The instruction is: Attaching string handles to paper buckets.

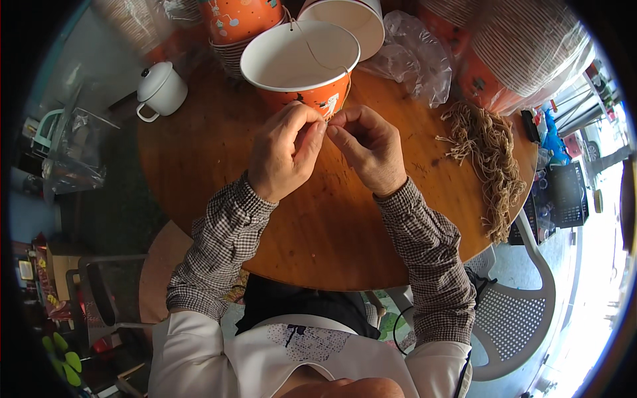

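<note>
An orange paper bucket [286,99] with a white inside stands upright on the wooden table, just beyond my hands. A thin tan cord [348,85] runs from a hole near its far rim, across the opening and down the right side of its outer wall. My left hand [285,151] pinches the cord's end between thumb and forefinger in front of the bucket. Fingertip to fingertip with it, my right hand [373,147] is closed in a pinch on the same cord. The exact spot where they grip is partly hidden by the fingers.
A heap of loose tan cords [490,162] lies at the table's right edge. Stacked orange buckets [242,20] stand behind, and plastic-wrapped stacks [524,60] at the back right. Clear plastic bag [408,56] lies between them. A white lidded mug [161,91] is at the left.
</note>
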Available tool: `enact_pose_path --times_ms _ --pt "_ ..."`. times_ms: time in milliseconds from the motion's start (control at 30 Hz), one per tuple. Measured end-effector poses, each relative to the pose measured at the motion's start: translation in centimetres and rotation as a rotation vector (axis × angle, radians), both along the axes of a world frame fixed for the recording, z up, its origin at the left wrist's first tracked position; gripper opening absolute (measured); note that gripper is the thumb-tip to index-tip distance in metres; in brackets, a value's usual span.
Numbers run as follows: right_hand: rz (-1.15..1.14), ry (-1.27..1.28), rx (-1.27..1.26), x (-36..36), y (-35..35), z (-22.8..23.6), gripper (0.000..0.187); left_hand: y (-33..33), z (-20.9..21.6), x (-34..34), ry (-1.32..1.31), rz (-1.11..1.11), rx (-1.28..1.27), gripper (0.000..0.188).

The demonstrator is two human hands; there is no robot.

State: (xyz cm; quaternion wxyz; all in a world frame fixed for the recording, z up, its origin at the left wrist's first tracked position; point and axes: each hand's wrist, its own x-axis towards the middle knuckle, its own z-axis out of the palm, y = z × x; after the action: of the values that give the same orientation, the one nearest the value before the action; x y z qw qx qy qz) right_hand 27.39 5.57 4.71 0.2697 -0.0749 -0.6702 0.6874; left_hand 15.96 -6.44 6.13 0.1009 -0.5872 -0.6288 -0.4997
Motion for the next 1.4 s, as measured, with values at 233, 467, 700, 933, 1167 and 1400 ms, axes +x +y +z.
enact_pose_path --times_ms 233,467,700,933,1167,1400 --pt "-0.072 0.008 0.038 -0.3 0.1 -0.6 0.006 -0.1 0.0 -0.1 0.214 0.094 -0.018 0.011" --pt "-0.202 0.165 0.783 -0.8 -0.7 -0.7 0.012 -0.9 2.6 -3.4 0.574 0.380 -0.036 0.033" --pt "-0.151 0.266 0.949 -1.0 -2.6 -0.8 0.016 -1.1 3.0 -2.8 0.395 0.167 -0.092 0.015" --pt "-0.124 0.234 0.930 -0.8 -3.3 -0.4 0.016 -1.5 3.8 -1.7 0.317 0.153 -0.187 0.018" --pt "-0.117 0.245 0.915 -0.7 -3.4 -0.4 0.015 -1.5 3.7 -1.8 0.349 0.179 -0.211 0.018" --pt "-0.129 0.240 0.988 -0.8 -3.4 -0.4 0.016 -1.5 3.8 -1.8 0.323 0.167 -0.241 0.017"
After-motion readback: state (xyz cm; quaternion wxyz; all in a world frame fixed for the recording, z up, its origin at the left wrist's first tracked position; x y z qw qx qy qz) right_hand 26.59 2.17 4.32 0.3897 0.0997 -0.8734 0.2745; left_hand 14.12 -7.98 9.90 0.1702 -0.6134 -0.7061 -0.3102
